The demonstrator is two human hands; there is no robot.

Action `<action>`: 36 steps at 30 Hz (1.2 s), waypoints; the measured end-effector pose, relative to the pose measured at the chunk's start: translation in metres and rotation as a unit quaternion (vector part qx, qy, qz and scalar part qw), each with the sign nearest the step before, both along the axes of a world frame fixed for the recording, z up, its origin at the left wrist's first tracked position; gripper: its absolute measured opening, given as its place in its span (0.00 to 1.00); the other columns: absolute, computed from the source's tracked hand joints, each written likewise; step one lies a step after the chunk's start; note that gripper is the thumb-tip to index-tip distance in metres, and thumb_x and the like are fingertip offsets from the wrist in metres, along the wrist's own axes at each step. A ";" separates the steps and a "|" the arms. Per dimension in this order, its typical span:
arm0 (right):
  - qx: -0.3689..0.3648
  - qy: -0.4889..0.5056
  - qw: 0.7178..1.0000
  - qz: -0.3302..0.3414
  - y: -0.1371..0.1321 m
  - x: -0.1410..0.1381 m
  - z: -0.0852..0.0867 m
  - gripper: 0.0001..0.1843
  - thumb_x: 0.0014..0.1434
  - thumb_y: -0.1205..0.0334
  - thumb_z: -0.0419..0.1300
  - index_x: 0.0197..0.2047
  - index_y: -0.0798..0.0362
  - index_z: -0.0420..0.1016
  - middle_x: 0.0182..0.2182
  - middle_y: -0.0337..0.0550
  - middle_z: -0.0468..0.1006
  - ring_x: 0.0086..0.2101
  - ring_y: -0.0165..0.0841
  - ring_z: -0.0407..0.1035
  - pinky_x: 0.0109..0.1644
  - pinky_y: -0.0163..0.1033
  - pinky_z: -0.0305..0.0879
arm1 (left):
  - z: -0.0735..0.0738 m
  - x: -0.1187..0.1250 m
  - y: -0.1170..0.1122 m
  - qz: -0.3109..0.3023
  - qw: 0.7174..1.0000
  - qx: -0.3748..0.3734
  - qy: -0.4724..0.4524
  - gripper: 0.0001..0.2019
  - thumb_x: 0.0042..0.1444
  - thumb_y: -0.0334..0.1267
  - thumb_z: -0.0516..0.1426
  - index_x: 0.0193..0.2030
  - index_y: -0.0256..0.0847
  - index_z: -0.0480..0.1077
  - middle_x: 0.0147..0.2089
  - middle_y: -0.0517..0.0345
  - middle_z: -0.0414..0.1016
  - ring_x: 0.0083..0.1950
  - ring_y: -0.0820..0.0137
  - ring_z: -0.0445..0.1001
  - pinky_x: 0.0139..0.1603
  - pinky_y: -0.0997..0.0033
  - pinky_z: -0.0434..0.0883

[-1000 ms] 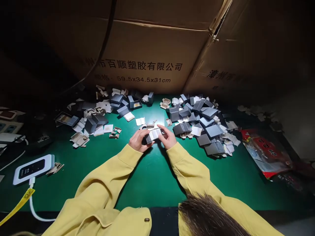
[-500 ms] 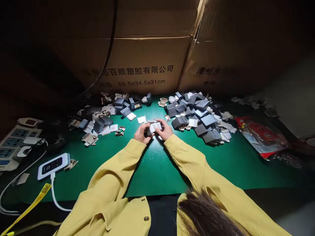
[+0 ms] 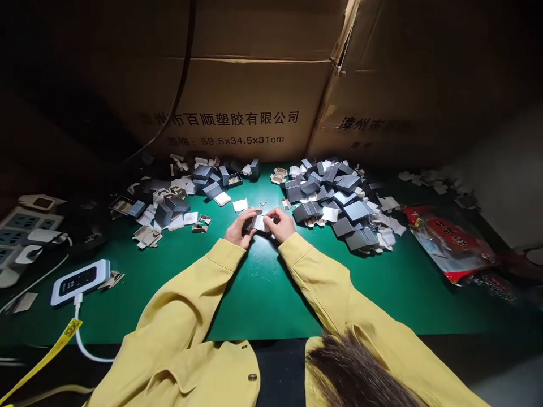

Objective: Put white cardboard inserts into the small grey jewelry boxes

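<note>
My left hand [image 3: 237,230] is closed around the left end of a small dark box [image 3: 250,221] above the middle of the green table. A piece of white paper [image 3: 258,223] lies over the box, between my two hands. The fingers of my right hand [image 3: 281,225] are pinched together at the paper's right edge. Most of the box is covered by my fingers and the paper, so its inside cannot be seen. Just beyond my hands a loose white sheet [image 3: 240,205] lies on the table.
Grey-blue boxes [image 3: 357,210] and white papers are heaped at the right, with a smaller pile [image 3: 169,212] at the left. A red plastic bag [image 3: 452,240] lies far right. A white device [image 3: 80,281] with a cable and a power strip [image 3: 26,232] sit left. Cardboard cartons [image 3: 254,90] stand behind.
My right fingers have shifted from the box's right end to a pinch on the paper's right side. The creased paper now looks flatter. The view has shifted slightly.
</note>
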State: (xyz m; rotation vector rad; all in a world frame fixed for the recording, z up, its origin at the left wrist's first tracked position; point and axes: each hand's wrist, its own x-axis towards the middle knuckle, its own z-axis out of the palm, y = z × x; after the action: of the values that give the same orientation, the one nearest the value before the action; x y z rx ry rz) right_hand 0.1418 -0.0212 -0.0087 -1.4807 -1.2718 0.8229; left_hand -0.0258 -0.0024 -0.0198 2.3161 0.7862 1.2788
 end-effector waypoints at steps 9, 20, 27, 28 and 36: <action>-0.001 -0.042 0.999 0.027 0.000 0.003 0.002 0.07 0.49 0.56 0.55 0.27 0.50 0.68 0.21 0.34 0.71 0.24 0.29 0.63 0.32 0.35 0.63 | -0.002 0.000 0.003 -0.060 0.998 -0.010 -0.012 0.24 0.55 0.34 0.58 0.59 0.42 0.62 0.59 0.44 0.70 0.61 0.58 0.68 0.60 0.51 0.69; -0.002 -0.041 0.997 0.069 -0.008 0.008 0.001 0.33 0.46 0.55 0.61 0.57 0.50 0.65 0.40 0.44 0.77 0.31 0.34 0.70 0.39 0.42 0.69 | -0.005 -0.003 0.000 0.057 0.995 -0.078 -0.022 0.27 0.51 0.43 0.63 0.57 0.41 0.63 0.56 0.45 0.71 0.54 0.60 0.74 0.41 0.64 0.81; 0.014 -0.103 0.991 0.089 -0.008 0.006 0.005 0.33 0.46 0.63 0.57 0.59 0.53 0.65 0.43 0.47 0.77 0.36 0.37 0.71 0.44 0.44 0.70 | -0.002 0.000 -0.003 0.052 0.996 -0.065 -0.014 0.24 0.50 0.41 0.63 0.53 0.41 0.66 0.51 0.48 0.73 0.50 0.62 0.75 0.36 0.67 0.81; 0.019 -0.102 0.990 0.091 -0.007 0.006 0.005 0.33 0.47 0.63 0.57 0.59 0.53 0.65 0.44 0.47 0.76 0.37 0.38 0.71 0.45 0.44 0.70 | -0.001 0.000 -0.004 0.058 0.996 -0.065 -0.012 0.24 0.49 0.41 0.63 0.53 0.40 0.66 0.51 0.48 0.74 0.50 0.62 0.75 0.36 0.67 0.81; -0.068 0.062 0.985 0.149 -0.006 0.013 0.003 0.33 0.52 0.64 0.55 0.63 0.47 0.59 0.34 0.39 0.75 0.16 0.24 0.65 0.20 0.32 0.65 | 0.000 0.000 -0.005 0.098 0.992 -0.077 -0.019 0.25 0.48 0.40 0.64 0.54 0.41 0.65 0.52 0.48 0.73 0.49 0.60 0.75 0.38 0.63 0.81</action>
State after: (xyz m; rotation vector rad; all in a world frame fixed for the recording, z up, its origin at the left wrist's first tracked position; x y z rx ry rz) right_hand 0.1546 -0.0270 -0.0058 -1.3376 -1.3832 1.2004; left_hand -0.0261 -0.0073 -0.0196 2.1293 1.0827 1.2882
